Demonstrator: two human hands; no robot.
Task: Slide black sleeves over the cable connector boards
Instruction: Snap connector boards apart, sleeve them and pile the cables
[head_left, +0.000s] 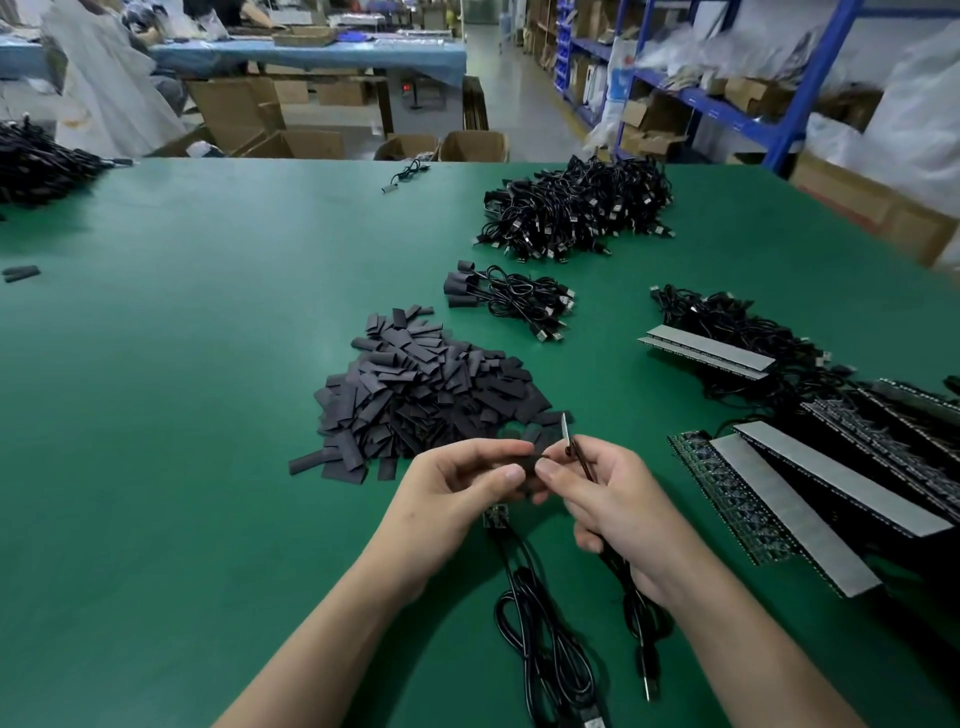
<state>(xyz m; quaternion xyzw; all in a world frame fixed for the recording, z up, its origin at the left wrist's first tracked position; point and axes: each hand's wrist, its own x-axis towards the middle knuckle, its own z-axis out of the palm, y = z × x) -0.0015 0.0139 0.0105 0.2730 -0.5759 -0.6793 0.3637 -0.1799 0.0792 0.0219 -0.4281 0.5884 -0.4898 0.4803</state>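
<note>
HANDS AT WORK, lower centre of the frame: over a green tabletop (182, 415) we see two bare hands meet. The left hand (462, 483) pinches a black sleeve (525, 462) between its thumb and curled fingers (483, 454); the sleeve lies crosswise between the two hands, its right end touching the tip of the right thumb. The right hand (613, 504) has its fingers curled round a cable (641, 618); that cable's connector board (565, 428) stands tilted above the knuckles, just beside the sleeve's right end and outside the sleeve.

A second board (496, 517) shows just below the left hand, its lead (545, 649) looping toward the bottom edge; we cannot tell whether the hand holds it.

Just above the hands lies a loose pile of sleeves (426, 384); further up, right of centre, we see a small bunch of sleeved cables (504, 301), and beyond it a large heap of bare cables (576, 208). At lower right, long board panels (722, 483) topped with grey strips (789, 519) lie side by side; more cables are tangled behind them. A dark heap (36, 161) sits at the upper left edge of the tabletop; beyond the tabletop stand cardboard boxes (249, 114) at upper left and blue shelving (810, 93) at upper right.
</note>
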